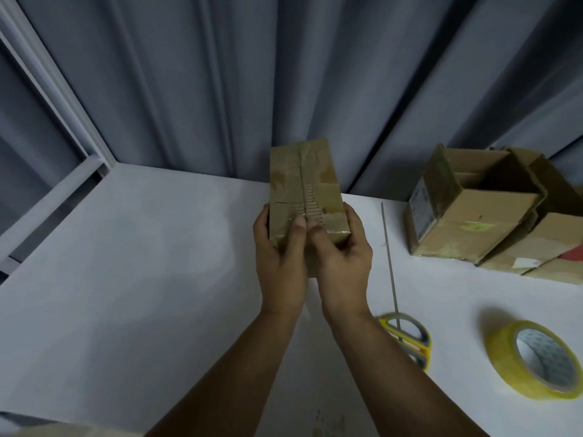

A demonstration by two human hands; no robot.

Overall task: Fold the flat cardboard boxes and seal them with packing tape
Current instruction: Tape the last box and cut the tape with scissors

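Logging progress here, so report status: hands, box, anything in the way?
Left hand and right hand both grip the small box, thumbs on top. Box closed, tape on it. Nothing blocking; tape roll and scissors lie right.

My feed is dim and cool, with a grey-blue cast over the desk [126,279] and curtain [189,74]. The light seems to come from above and the near right, since the tape [501,354] throws a soft shadow up and left, and a faint patch darkens the desk left of the box [303,190], whose glossy near edge shows a thin glare. The scissors [419,348] look smeared, and the wide lens fans the curtain folds and the frame [63,99] outward at the edges.
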